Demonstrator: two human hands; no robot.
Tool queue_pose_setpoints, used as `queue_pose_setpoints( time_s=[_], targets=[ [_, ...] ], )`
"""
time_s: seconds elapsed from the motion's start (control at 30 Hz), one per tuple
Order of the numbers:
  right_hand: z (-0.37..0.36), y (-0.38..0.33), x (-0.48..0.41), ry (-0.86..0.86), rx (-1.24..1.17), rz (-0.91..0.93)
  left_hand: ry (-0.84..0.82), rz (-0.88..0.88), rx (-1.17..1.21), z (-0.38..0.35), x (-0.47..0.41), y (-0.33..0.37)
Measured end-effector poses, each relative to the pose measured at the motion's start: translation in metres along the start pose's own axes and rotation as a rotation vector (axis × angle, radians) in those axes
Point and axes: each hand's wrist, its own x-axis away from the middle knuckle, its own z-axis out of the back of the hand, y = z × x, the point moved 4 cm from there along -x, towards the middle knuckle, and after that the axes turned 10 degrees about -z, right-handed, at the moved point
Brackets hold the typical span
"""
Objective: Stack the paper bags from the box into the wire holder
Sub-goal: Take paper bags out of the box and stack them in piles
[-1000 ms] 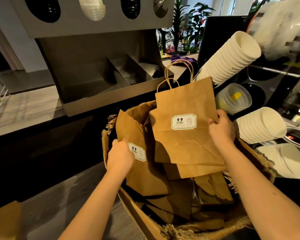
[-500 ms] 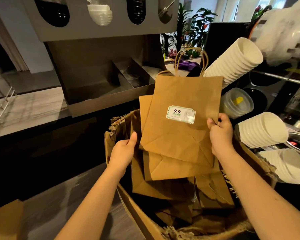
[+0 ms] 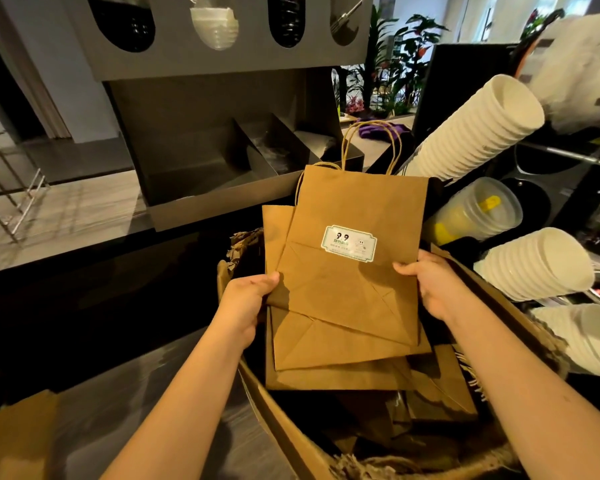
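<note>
Lowest in the frame, two bare forearms reach up from the bottom corners over the torn cardboard box (image 3: 278,432), whose ragged rim runs along the lower centre; inside it, in shadow, more loose bags (image 3: 442,393) lie flat and crooked

Above the box, at mid-frame, the left hand (image 3: 246,303) pinches the left edge of a small bundle of paper bags (image 3: 347,296), thumb on the front face and the fingers hidden behind; the right hand (image 3: 433,292) grips the right edge the same way, thumb on the front, the rest out of sight

The bundle is held clear of the box and is not squared up: the front bag, with its pale sticker (image 3: 349,243), tilts against the ones behind, and their lower edges fan out; the twisted handles (image 3: 371,147) stand up at the top

Beyond, upper centre, sits a grey metal organiser (image 3: 222,161); the wire holder (image 3: 13,199) appears to be the rack at the far left edge — well apart from the bags; at the right, stacks of white bowls (image 3: 471,133) lean in just beside the bundle's top corner

Risks as I judge them: a rear bag may slide out of so light a pinch and drop back into the box; swinging left, the upright handles could snag the organiser's lip or the holder's wires — and any drift rightward might nudge the bowls
</note>
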Motion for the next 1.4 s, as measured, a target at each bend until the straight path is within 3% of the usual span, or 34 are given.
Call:
queue_pose_setpoints(
  time_s=[0.33, 0.53, 0.63, 0.7, 0.83, 1.0, 1.17, 1.27, 1.4],
  targets=[
    [0.002, 0.004, 0.0, -0.036, -0.054, -0.083, 0.084, -0.041, 0.105, 0.007, 0.002, 0.004],
    [0.0, 0.013, -0.006, -0.066, 0.187, -0.237, 0.116, -0.05, 0.146, 0.009, 0.002, 0.003],
    [0.006, 0.013, -0.008, 0.125, 0.296, -0.298, 0.112, -0.043, 0.147, 0.008, 0.003, 0.004],
    [0.012, 0.009, -0.011, 0.24, 0.273, -0.242, 0.103, -0.054, 0.137, 0.008, 0.004, 0.005],
    [0.018, 0.005, -0.013, 0.291, 0.211, -0.185, 0.104, -0.08, 0.092, 0.006, 0.006, 0.006],
    [-0.002, 0.018, -0.002, 0.032, 0.114, -0.267, 0.057, -0.085, 0.088, 0.006, 0.007, 0.008],
    [-0.031, 0.03, 0.01, -0.215, 0.214, -0.23, 0.026, -0.152, 0.114, 0.004, 0.01, 0.015],
    [-0.036, 0.035, 0.01, -0.241, 0.348, -0.188, 0.012, -0.149, 0.037, 0.004, 0.013, 0.019],
    [-0.038, 0.043, 0.003, -0.214, 0.43, -0.142, -0.133, -0.167, -0.044, 0.001, 0.014, 0.017]
  ],
)
